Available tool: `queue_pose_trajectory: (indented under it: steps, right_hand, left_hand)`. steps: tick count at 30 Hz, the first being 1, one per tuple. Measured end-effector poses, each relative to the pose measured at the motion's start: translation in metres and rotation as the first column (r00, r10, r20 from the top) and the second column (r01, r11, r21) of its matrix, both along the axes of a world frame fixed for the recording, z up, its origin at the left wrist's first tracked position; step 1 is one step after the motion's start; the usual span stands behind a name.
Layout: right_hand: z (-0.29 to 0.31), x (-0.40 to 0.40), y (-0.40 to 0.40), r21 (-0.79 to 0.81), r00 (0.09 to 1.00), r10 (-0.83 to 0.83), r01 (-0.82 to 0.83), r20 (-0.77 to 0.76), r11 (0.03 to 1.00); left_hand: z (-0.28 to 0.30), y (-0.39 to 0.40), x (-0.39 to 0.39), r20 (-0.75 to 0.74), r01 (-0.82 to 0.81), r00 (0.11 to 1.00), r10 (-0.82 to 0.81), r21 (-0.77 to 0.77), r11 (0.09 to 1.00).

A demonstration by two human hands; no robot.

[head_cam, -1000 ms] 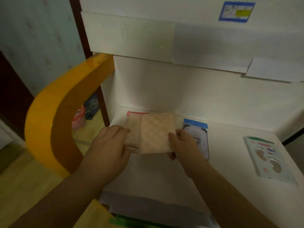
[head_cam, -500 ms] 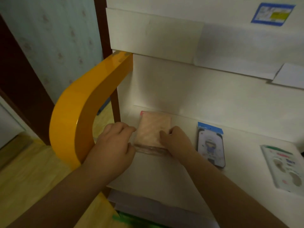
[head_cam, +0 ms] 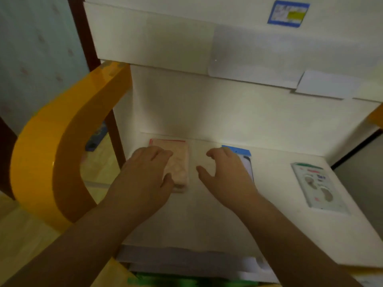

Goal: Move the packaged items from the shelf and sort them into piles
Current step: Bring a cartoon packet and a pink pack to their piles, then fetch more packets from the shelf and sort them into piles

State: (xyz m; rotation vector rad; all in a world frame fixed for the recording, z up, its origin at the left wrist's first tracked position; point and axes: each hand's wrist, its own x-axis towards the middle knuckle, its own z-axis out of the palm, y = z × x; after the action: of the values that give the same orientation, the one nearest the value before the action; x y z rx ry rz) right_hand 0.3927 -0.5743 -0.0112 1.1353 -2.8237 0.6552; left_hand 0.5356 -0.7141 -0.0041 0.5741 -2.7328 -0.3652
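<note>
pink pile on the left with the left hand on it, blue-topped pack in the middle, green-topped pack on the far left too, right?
Not quite. In the head view the green-topped pack lies on the far right, not the left. The left hand does rest on the pink pile, with the blue-topped pack in the middle.

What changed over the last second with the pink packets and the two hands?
The right hand let go of the pink packets and moved right, above the blue-topped package. The left hand stays on them. The green-topped package stayed put.

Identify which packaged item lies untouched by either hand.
The green-topped package at far right; the pink pile is under the left hand, the blue-topped package under the right hand.
</note>
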Motion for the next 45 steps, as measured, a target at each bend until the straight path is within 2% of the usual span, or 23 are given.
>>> queue_pose_trajectory:
  steps: [5, 11, 18, 29, 38, 45]
  right_hand:
    - [0.017, -0.006, 0.061, -0.064, 0.992, -0.085, 0.079, -0.098, 0.995]
    - [0.032, -0.006, 0.133, -0.033, 0.966, -0.183, 0.180, -0.181, 0.983]
    - [0.041, 0.005, 0.227, -0.055, 0.960, -0.229, 0.223, -0.162, 0.973]
    - [0.047, 0.039, 0.418, -0.029, 0.913, -0.375, 0.376, -0.162, 0.926]
    - [0.048, 0.057, 0.546, -0.019, 0.902, -0.420, 0.421, -0.101, 0.907]
    - [0.045, 0.066, 0.606, -0.060, 0.852, -0.512, 0.509, -0.107, 0.859]
  left_hand:
    - [0.014, 0.015, -0.029, 0.002, 0.093, 0.996, -0.093, 0.020, 0.995]
    - [0.034, 0.062, -0.051, -0.072, 0.172, 0.982, -0.172, -0.008, 0.985]
    - [0.048, 0.143, -0.065, -0.058, 0.290, 0.955, -0.291, -0.015, 0.957]
    - [0.055, 0.323, -0.063, -0.101, 0.355, 0.931, -0.351, 0.024, 0.935]
    - [0.058, 0.443, -0.075, -0.137, 0.505, 0.858, -0.495, 0.057, 0.861]
    - [0.054, 0.522, -0.095, -0.107, 0.600, 0.798, -0.593, 0.045, 0.799]
